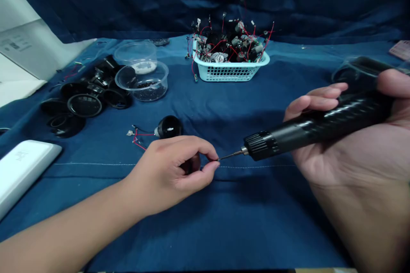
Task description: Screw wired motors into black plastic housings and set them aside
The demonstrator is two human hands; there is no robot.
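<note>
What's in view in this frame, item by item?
blue cloth: one, dark blue, covering surface and backdrop
plastic basket: one, pale blue, far centre
wired parts: many, black with red wires, heaped in basket
plastic tubs: two, clear, far left
round housings: several, black, piled left
wired dome: one, black with red wires, mid-cloth
white slab: one, white, near left
electric screwdriver: one, black, in right hand
small black part: one, black, in left hand
left hand: pinching part
right hand: gripping screwdriver
</note>
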